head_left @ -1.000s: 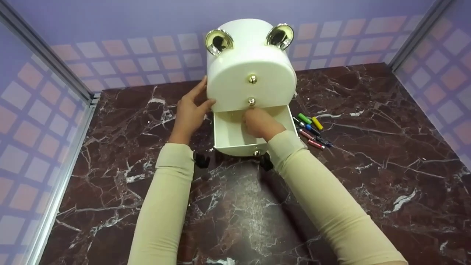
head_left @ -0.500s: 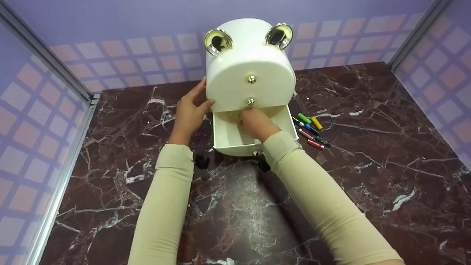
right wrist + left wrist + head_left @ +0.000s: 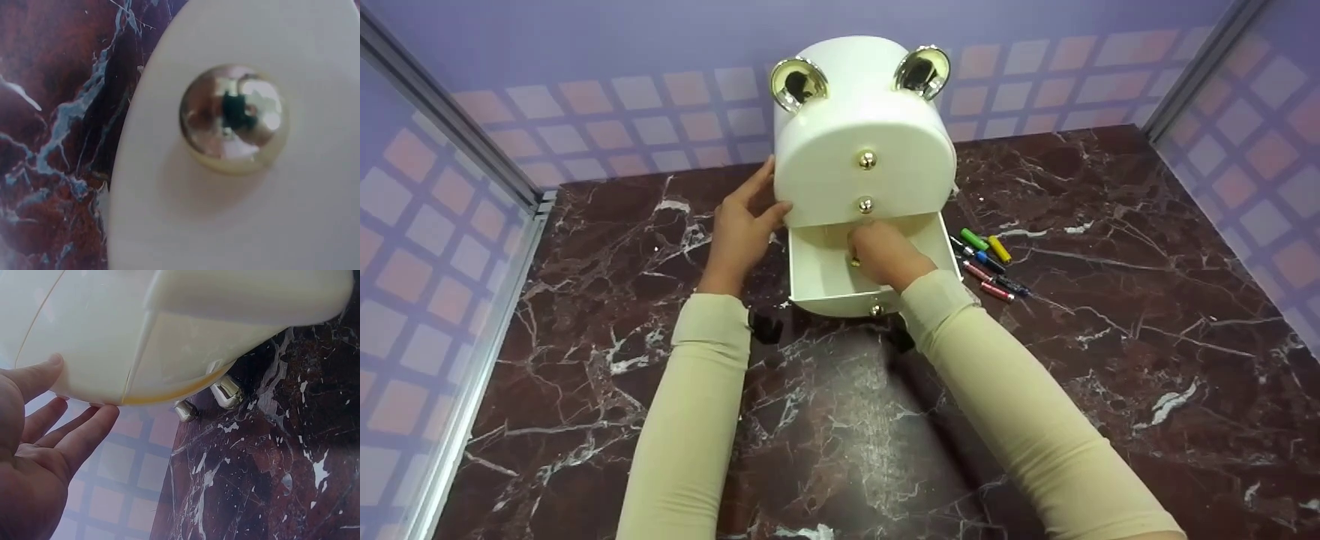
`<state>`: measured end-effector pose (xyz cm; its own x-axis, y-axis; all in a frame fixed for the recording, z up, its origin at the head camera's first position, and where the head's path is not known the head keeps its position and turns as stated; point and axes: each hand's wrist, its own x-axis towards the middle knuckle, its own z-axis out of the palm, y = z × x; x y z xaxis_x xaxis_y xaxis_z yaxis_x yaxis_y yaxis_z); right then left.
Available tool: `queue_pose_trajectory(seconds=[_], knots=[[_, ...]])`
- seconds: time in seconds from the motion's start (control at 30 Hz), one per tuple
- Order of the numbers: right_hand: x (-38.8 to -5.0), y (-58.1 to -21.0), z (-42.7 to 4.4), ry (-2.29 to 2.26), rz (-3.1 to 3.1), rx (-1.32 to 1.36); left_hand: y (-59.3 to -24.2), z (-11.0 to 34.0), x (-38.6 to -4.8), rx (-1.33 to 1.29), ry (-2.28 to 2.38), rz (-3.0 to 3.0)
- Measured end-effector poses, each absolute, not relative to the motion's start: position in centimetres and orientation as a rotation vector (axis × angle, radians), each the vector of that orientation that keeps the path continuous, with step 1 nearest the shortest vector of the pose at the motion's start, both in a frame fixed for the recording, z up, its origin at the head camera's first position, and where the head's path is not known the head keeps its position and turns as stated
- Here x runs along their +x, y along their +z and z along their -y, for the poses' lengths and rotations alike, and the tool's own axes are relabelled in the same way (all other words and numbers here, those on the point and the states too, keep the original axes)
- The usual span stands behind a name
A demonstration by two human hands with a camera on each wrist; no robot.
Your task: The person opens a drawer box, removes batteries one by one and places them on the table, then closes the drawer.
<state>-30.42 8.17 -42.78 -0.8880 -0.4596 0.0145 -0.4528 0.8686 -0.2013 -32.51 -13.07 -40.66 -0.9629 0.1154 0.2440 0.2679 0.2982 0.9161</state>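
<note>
A white rounded drawer box (image 3: 862,135) with two shiny gold eye-like discs stands near the back wall. Its bottom drawer (image 3: 814,281) is pulled out. My left hand (image 3: 737,232) touches the box's left side with fairly straight fingers, thumb by the front edge; the left wrist view shows the fingertips on the white shell. Inside the drawer, my right hand (image 3: 885,251) has curled fingers, and a small yellow thing (image 3: 855,262) shows at their edge, mostly hidden. The right wrist view shows only the drawer's gold knob (image 3: 233,118) close up.
Several markers lie to the right of the drawer, among them a green marker (image 3: 974,239), a yellow marker (image 3: 999,248) and a red marker (image 3: 997,292). Dark marbled table (image 3: 825,420) underneath; purple tiled-pattern walls (image 3: 637,112) at the back and both sides.
The yellow thing now shows at my right hand, which has shifted slightly inside the drawer. My left hand keeps its place on the box. The whole head view has drifted a little.
</note>
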Motion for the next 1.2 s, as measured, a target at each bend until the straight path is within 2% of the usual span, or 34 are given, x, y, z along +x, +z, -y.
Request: queue_pose_trajectory(seconds=[0.3, 0.83, 1.2], knots=[[-29.8, -42.2, -9.0, -0.391, -2.954, -0.739, -40.7, 13.3, -32.1, -0.357, -1.769, 2.411], [-27.8, -38.1, -10.4, -0.558, -3.01, -0.767, -40.6, 12.9, -32.3, -0.311, -1.797, 2.379], [-26.8, -37.0, -12.2, -0.692, -3.022, -0.688, -40.8, 12.8, -32.0, -0.333, -1.791, 2.368]])
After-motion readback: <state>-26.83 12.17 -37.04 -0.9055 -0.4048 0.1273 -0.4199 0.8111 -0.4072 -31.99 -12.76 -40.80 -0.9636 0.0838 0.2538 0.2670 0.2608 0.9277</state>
